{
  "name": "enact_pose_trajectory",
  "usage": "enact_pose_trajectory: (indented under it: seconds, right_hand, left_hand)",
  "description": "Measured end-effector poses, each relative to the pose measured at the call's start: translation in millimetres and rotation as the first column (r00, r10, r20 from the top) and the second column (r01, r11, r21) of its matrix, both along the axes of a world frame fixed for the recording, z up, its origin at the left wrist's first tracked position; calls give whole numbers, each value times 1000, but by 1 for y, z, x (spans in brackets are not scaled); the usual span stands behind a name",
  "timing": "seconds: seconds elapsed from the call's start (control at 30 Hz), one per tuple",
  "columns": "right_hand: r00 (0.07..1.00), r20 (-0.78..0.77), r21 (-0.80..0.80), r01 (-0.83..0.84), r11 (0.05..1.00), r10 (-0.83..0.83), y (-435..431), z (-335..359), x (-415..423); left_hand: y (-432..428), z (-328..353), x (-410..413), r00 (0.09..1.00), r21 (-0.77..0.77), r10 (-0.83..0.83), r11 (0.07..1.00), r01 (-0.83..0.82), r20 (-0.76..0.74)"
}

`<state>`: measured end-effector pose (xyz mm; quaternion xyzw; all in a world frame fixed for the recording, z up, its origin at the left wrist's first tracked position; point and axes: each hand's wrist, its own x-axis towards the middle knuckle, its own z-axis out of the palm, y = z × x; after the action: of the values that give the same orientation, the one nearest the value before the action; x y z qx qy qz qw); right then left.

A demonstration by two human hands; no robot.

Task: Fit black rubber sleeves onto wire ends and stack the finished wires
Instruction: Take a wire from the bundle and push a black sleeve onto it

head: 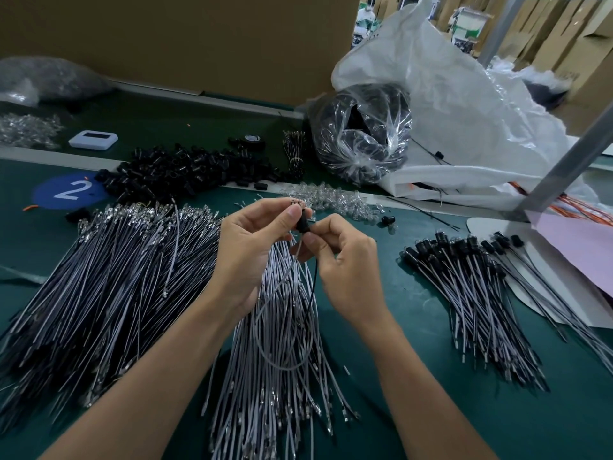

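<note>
Right at the centre of the frame, both hands meet above the green table (381,376). The left hand (247,247) pinches the metal tip of a grey wire (265,327), thumb on top. The right hand (345,260) pinches a black rubber sleeve (303,224) just below that tip. Loose sleeves (185,171) are heaped at upper centre-left. Bare wires (109,277) fan across the left, and finished wires (474,293) lie stacked at right.

Factory assembly line: green bench (431,410) with numbered station marker (71,190), bulk wire bundles (109,277), heap of black sleeves (189,171), stacked cardboard cartons (564,31) behind.
</note>
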<state>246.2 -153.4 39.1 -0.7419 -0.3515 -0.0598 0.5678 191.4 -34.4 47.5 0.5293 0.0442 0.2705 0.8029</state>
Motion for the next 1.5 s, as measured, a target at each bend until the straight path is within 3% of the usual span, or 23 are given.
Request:
enact_pose_trajectory:
  seconds: [0.37,0.67,0.83,1.1,1.5]
  right_hand:
    - [996,68,-39,64,997,-61,2,-5,-1]
    - [984,133,-42,127,991,-120,2,-5,0]
    - [991,92,-25,99,995,-96,1,-4,-1]
    - [998,-55,49,12,999,-10,1,0,0]
    - [1000,-19,31,4,999,-4,-1,0,0]
  left_hand:
    - [1,-1,-2,997,8,-71,997,70,26]
    - [2,0,-1,999,41,-23,999,21,40]
    - [3,0,0,999,60,21,998,-22,27]
    - [4,1,0,999,-89,-24,996,26,30]
    - [4,3,-4,999,-57,-25,998,27,19]
